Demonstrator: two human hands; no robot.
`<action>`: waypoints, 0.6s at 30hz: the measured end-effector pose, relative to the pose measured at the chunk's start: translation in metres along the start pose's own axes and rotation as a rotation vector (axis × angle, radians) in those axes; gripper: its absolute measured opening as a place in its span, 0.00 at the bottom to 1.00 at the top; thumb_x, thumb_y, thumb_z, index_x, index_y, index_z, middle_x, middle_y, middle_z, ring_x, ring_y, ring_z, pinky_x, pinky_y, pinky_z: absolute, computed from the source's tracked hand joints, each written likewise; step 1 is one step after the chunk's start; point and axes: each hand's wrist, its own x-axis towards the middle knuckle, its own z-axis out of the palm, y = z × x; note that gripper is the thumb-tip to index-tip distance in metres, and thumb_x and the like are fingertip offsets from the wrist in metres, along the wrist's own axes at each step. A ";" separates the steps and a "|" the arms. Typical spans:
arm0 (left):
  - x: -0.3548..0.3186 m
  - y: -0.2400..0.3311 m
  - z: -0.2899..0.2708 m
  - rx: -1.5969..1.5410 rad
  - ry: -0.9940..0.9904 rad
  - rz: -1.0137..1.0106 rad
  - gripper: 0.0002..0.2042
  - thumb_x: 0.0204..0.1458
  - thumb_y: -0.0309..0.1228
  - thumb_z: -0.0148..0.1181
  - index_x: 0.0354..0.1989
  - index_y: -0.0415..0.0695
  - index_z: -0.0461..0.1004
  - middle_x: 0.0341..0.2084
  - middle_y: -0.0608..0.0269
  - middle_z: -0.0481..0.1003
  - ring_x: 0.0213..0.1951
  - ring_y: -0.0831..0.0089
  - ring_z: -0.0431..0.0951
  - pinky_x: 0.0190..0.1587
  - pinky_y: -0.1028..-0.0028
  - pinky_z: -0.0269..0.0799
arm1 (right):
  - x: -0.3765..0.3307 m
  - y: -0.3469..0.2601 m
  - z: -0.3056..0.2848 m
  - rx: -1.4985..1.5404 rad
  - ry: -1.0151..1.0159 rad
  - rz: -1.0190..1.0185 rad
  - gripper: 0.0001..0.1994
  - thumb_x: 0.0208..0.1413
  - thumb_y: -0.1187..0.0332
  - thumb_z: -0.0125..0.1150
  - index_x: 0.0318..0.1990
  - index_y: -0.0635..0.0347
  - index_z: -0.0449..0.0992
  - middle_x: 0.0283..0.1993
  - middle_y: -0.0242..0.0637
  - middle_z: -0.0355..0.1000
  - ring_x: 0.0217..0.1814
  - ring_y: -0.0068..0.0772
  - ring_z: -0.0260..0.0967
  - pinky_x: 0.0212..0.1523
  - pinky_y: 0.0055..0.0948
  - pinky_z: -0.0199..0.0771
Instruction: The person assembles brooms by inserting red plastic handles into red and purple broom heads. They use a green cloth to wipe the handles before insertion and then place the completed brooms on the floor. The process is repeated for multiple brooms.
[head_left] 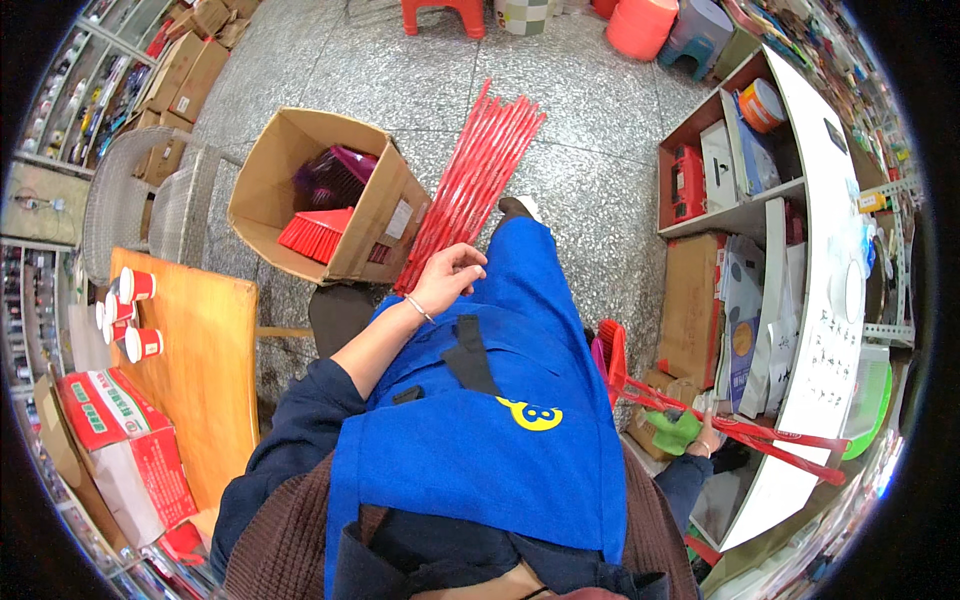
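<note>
Over my lap, on the blue apron [480,440], my left hand [452,276] hovers with fingers loosely bent and apart, holding nothing. A bundle of red broom handles [475,175] lies on the floor just beyond it. Beside them a cardboard box [395,215] contains a red broom head [318,236] and a purple one [340,175]. At my right side, my right hand [708,436] is low beside red handles [770,437] and a green piece [676,432]. Its fingers are mostly hidden. Red bristles [611,345] stand near my right thigh.
To my left, a wooden table [195,330] carries paper cups [143,345] and a red-and-white carton [130,440]. A wire-mesh chair [180,200] stands behind it. On my right is a white-topped shelf unit [800,430]; stools [445,15] stand far ahead.
</note>
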 end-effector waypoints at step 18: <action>-0.034 -0.028 -0.002 -0.067 0.156 -0.027 0.08 0.49 0.27 0.56 0.38 0.41 0.71 0.26 0.66 0.74 0.22 0.81 0.71 0.25 0.79 0.70 | -0.188 -0.242 0.125 0.004 -0.831 -0.933 0.05 0.45 0.77 0.56 0.31 0.67 0.76 0.29 0.33 0.74 0.34 0.21 0.69 0.39 0.22 0.69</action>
